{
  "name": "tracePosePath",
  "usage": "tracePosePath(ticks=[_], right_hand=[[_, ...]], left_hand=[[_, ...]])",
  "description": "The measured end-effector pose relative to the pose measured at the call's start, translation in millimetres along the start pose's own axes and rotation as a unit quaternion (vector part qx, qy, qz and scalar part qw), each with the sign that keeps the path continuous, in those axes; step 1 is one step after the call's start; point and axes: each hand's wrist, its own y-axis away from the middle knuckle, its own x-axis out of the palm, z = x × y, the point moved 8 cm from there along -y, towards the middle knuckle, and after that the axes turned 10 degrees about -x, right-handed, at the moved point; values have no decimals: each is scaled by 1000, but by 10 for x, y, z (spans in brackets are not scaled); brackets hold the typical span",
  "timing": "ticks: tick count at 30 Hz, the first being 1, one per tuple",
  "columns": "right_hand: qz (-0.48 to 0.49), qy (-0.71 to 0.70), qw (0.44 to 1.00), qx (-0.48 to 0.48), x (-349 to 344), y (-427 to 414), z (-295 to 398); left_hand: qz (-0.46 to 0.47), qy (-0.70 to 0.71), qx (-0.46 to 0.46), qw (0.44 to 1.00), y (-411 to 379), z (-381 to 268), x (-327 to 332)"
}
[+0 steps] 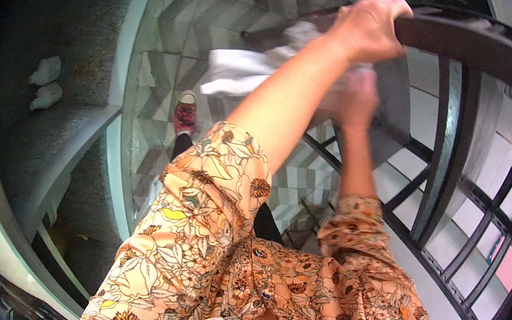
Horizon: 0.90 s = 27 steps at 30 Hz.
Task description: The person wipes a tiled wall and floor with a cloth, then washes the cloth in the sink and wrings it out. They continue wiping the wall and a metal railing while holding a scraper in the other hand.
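Observation:
My left hand (373,26) is closed around the top bar of a dark metal frame (471,45). Below it, blurred by motion, my right hand (361,94) appears to hold a white cloth (242,71). The cloth spreads leftward behind my left forearm, which hides its middle part. It lies over or close against a dark part of the frame; I cannot tell how much of it touches. The right fingers are too blurred to make out singly.
Slotted dark crossbars (489,210) and uprights fill the right side. My foot in a red sneaker (186,115) stands on the chevron-patterned tile floor (172,58). At left, beyond a pale edge (127,56), two whitish lumps (47,79) lie on a dark surface.

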Motion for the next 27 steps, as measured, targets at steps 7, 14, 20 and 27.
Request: tracePosePath(ticks=[7,14,20,27], right_hand=[[-46,-75,977,194,-55,-608,-228],[98,200,975,29,171,711,-646],[96,244,956,128,-365,1555,-857],[27,208,966,-149,684,636,81]], left_hand=[[74,23,16,997,8,-52,54],[82,5,24,996,-13,-71,123],[98,13,17,995,-34,-109,117],[52,10,36,998,-66,-112,219]])
